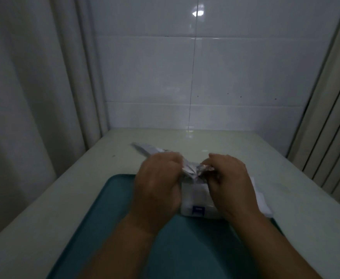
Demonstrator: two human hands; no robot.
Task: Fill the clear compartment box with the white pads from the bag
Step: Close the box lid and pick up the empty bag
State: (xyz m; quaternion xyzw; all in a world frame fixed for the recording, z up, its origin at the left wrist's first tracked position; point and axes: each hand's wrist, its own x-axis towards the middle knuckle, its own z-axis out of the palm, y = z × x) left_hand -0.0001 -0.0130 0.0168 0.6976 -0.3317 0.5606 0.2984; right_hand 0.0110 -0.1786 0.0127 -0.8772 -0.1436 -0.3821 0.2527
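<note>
A crinkled, shiny plastic bag [191, 170] sits above a clear, smooth plastic box [197, 200] on a matt teal tray [108, 214], upon a glossy pale worktop [298, 198] backed by glazed white tiles [245, 73]

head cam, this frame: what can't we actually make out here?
- Bag: contents hidden, head view; crumpled between left hand and right hand, motion-blurred.
- Clear box: compartments and fill level unreadable; both hands cover its sides, dim light.
- Blue latch: whether it is fastened is too small to tell.
- Teal tray: near edge cut off by the frame bottom and forearms.
</note>
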